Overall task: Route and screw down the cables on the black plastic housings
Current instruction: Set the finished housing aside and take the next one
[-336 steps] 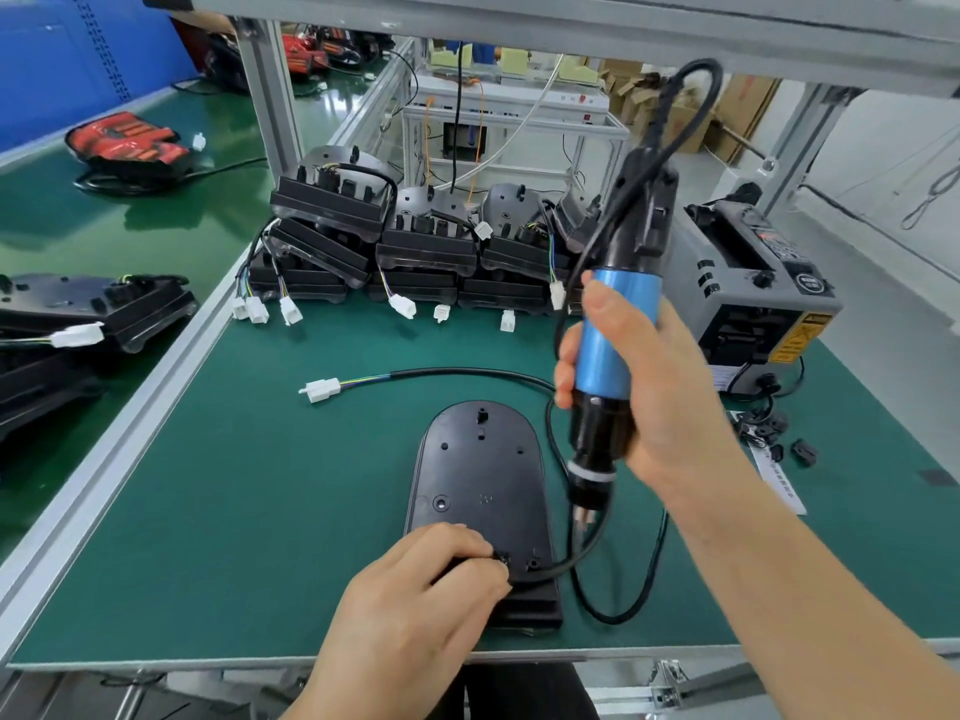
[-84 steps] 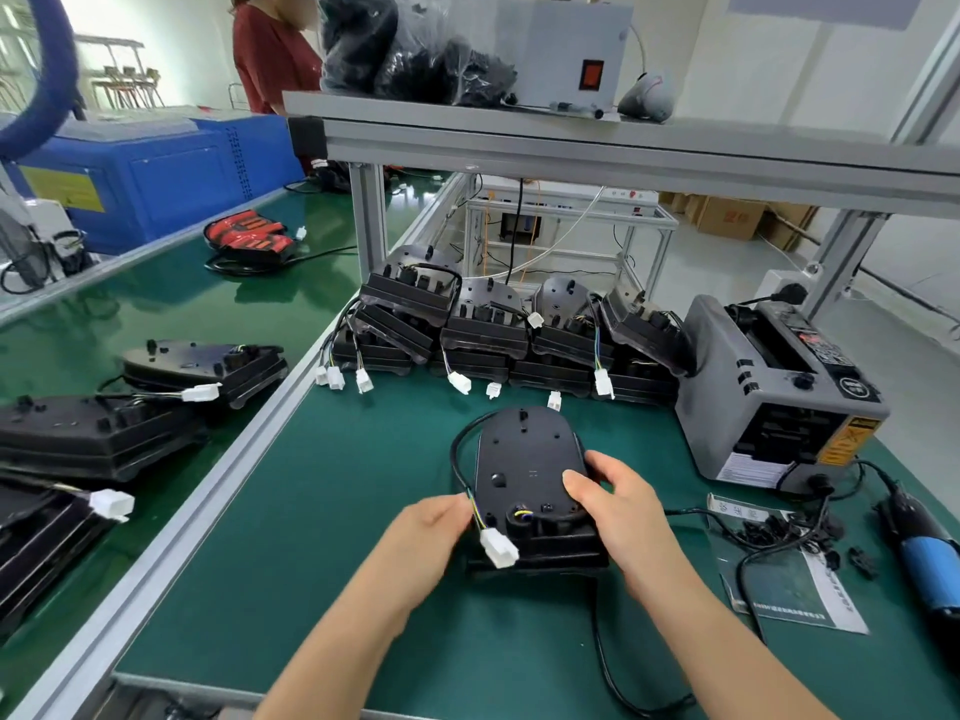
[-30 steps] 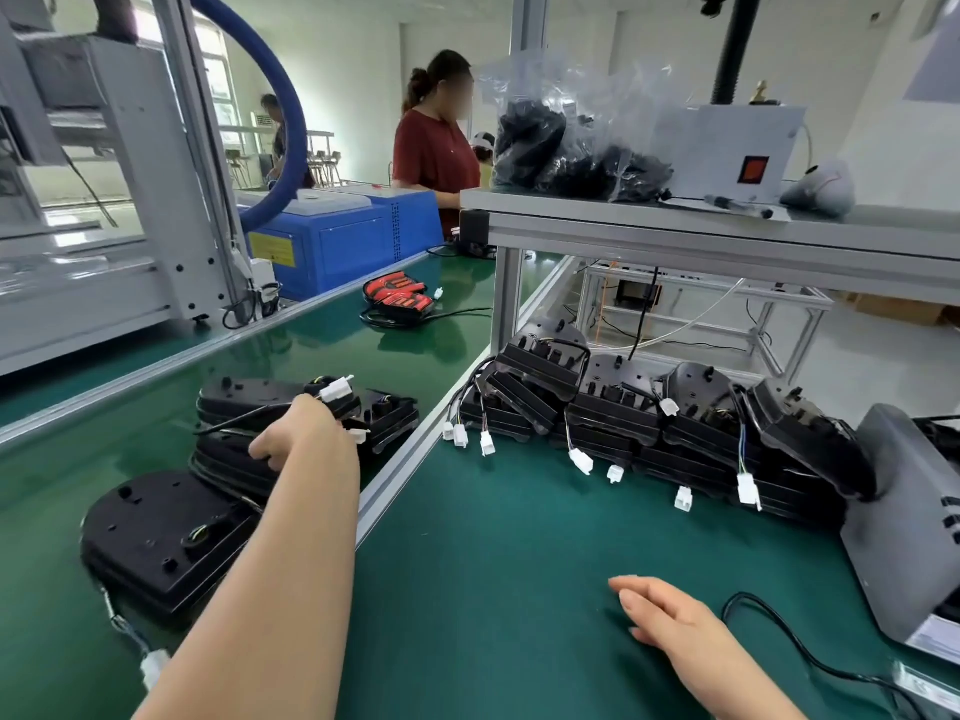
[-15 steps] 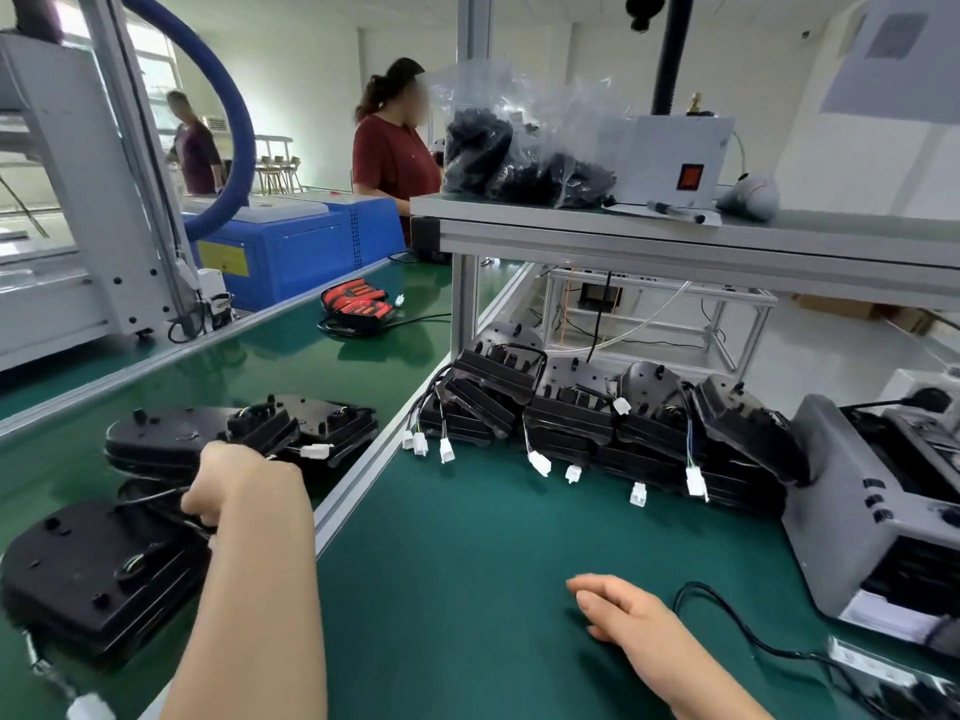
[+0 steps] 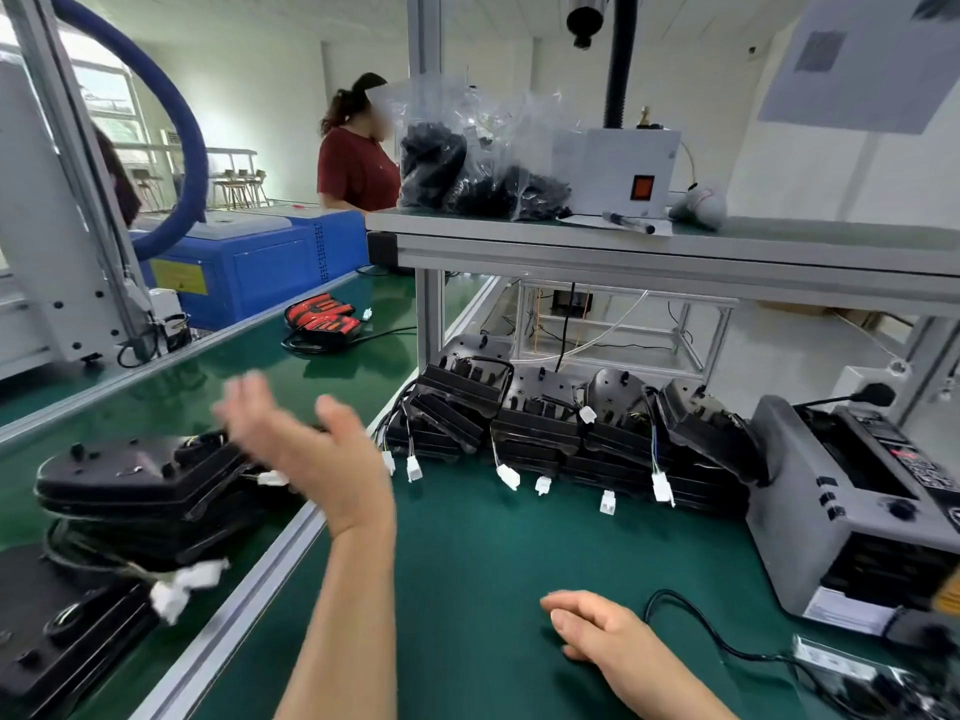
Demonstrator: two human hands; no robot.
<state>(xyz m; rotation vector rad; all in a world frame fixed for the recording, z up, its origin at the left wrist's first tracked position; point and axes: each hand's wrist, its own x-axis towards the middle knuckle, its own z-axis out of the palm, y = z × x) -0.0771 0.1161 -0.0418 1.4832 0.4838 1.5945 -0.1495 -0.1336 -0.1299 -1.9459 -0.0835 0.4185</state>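
Neither hand has a housing under it. The left hand point(image 5: 311, 449) is raised over the stack point(image 5: 145, 485) of black housings on the belt point(image 5: 171, 397) to the left, fingers spread wide and holding nothing. It is smeared with motion, so whether it touches the top piece I can't say. The right hand point(image 5: 597, 631) rests on the green desk point(image 5: 493, 563), fingers loosely bent and empty, near a black cable point(image 5: 727, 648).

I'd judge this a gap between pieces. The stack looks like finished work, and the row point(image 5: 571, 423) of housings leaning along the back of the desk, white plugs dangling, looks like work waiting. If so, a good deal is left.

A grey tape machine point(image 5: 831, 522) sits at the desk's right end. The shelf point(image 5: 623, 246) overhead carries bags point(image 5: 467, 168) of black parts and a grey box point(image 5: 618, 163) with a red switch. Farther down the line a person point(image 5: 358, 168) in a red top stands by a blue cabinet point(image 5: 260, 257).
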